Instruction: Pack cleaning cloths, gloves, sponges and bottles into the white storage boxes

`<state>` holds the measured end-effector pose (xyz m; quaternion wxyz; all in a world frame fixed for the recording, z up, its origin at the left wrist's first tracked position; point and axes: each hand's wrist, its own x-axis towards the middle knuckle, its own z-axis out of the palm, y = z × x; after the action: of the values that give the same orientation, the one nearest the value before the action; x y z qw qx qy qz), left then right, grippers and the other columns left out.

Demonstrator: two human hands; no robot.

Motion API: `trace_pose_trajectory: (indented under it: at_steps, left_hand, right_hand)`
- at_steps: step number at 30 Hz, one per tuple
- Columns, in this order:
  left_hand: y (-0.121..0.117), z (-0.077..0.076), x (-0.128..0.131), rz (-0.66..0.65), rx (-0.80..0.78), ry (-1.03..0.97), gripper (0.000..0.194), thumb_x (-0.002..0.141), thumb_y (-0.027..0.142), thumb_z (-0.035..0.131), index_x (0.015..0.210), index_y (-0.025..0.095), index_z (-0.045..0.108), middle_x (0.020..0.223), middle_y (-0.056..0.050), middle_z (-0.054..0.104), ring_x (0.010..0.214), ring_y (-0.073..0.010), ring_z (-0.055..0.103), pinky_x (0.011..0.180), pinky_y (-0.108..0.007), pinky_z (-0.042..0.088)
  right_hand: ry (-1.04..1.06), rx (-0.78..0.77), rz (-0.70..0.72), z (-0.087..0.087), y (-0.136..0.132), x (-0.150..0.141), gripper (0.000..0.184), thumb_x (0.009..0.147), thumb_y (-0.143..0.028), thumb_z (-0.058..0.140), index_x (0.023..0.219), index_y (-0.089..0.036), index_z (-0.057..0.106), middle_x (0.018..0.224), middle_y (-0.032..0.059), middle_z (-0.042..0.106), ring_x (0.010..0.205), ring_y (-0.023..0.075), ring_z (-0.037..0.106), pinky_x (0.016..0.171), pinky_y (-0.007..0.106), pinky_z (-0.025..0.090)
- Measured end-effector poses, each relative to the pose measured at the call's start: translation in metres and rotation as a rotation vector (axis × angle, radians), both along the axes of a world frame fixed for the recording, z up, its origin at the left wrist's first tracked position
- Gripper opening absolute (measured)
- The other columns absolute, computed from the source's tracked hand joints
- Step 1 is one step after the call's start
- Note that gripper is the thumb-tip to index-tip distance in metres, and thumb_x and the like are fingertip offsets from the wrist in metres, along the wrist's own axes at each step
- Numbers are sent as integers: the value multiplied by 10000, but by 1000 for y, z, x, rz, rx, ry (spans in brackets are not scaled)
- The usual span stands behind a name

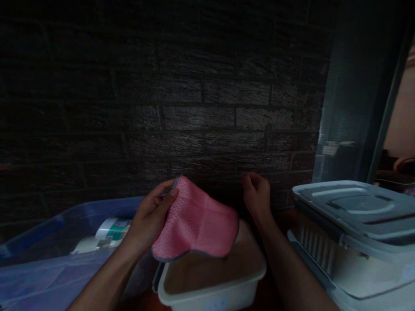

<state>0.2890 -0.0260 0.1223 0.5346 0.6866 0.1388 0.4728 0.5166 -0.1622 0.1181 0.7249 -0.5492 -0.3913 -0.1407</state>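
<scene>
A pink cleaning cloth (pixel 201 220) with a dark patterned edge hangs from my left hand (pixel 154 211). The thumb and fingers pinch it near its upper left corner, and its right side droops freely. Under the cloth stands a whitish plastic bin (pixel 210 298), open at the top, its brownish inside partly covered from view. My right hand (pixel 257 194) is raised to the right of the cloth, apart from it. Its fingers are curled closed, and no object shows in them.
On the left is a translucent blue plastic tub (pixel 87 211) with a white and teal roll-shaped item (pixel 113 229) inside. A light storage box with a grey lid (pixel 353 203) stands at the right. A dark brick wall (pixel 217 116) rises close behind everything.
</scene>
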Motion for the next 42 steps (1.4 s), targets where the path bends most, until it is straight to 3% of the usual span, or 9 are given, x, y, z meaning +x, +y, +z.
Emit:
trace_pose_trajectory:
  at_steps: [3, 6, 9, 12, 14, 18, 24, 29, 42]
  left_hand:
    - [-9, -5, -1, -78, 142, 139, 419, 866, 438, 726, 1252, 278, 710, 973, -34, 773, 798, -222, 677, 695, -286, 516]
    - [-20, -10, -2, -201, 294, 280, 337, 931, 384, 657, 1251, 302, 725, 1116, -38, 765, 946, -238, 685, 825, -312, 524]
    - [-29, -12, -3, -309, 371, 351, 297, 957, 350, 617, 1226, 315, 739, 1185, -39, 751, 1049, -249, 678, 909, -332, 512]
    - [-30, -9, -4, -356, 379, 395, 278, 971, 339, 594, 1199, 312, 750, 1142, -45, 762, 1033, -236, 681, 897, -319, 502]
    - [-27, -7, -4, -349, 340, 396, 283, 970, 348, 590, 1200, 300, 749, 1090, -54, 768, 982, -228, 681, 851, -308, 502]
    - [-14, -5, -2, -313, 217, 350, 287, 913, 381, 660, 1165, 280, 751, 1015, -59, 763, 870, -213, 669, 733, -281, 490]
    - [6, -9, -1, -246, 100, 310, 177, 881, 379, 695, 851, 224, 774, 808, -39, 711, 705, -162, 617, 642, -244, 450]
    - [11, -10, -1, -235, 3, 237, 171, 879, 360, 706, 931, 218, 787, 880, -60, 740, 789, -183, 659, 715, -261, 493]
    - [41, -8, -4, 115, 16, -51, 267, 817, 408, 784, 983, 200, 754, 920, -30, 755, 885, -172, 665, 818, -231, 501]
  right_hand:
    - [-88, -30, 279, 3, -3, -11, 212, 902, -346, 608, 924, -201, 761, 852, 14, 723, 806, 188, 629, 724, 289, 456]
    - [-239, -176, 727, 9, -11, -28, 439, 878, -311, 680, 1317, -309, 676, 1348, 19, 668, 1236, 229, 594, 1022, 359, 447]
    - [-392, -331, 940, 13, -17, -37, 444, 843, -328, 757, 1283, -331, 699, 1416, 12, 629, 1362, 243, 516, 1139, 415, 362]
    - [-443, -397, 923, 8, -15, -34, 136, 822, -352, 780, 916, -253, 777, 1122, 14, 744, 1177, 238, 617, 1035, 395, 440]
    - [-385, -464, 904, 3, -10, -31, 222, 858, -395, 735, 736, -211, 714, 819, -14, 703, 858, 181, 643, 779, 301, 492]
    - [-145, -381, 689, -2, 1, -28, 409, 880, -463, 694, 603, -182, 586, 553, -66, 470, 523, 93, 397, 501, 227, 286]
    - [116, -125, 358, 0, 6, -14, 455, 828, -534, 739, 597, -202, 530, 487, -66, 448, 455, 103, 382, 463, 249, 272]
    - [154, 5, 245, -2, 7, 0, 389, 796, -522, 778, 677, -189, 616, 514, -62, 485, 474, 107, 387, 483, 256, 305]
    - [142, 78, 397, -6, 15, 3, 252, 834, -385, 745, 995, -194, 773, 876, 52, 769, 749, 190, 671, 653, 289, 494]
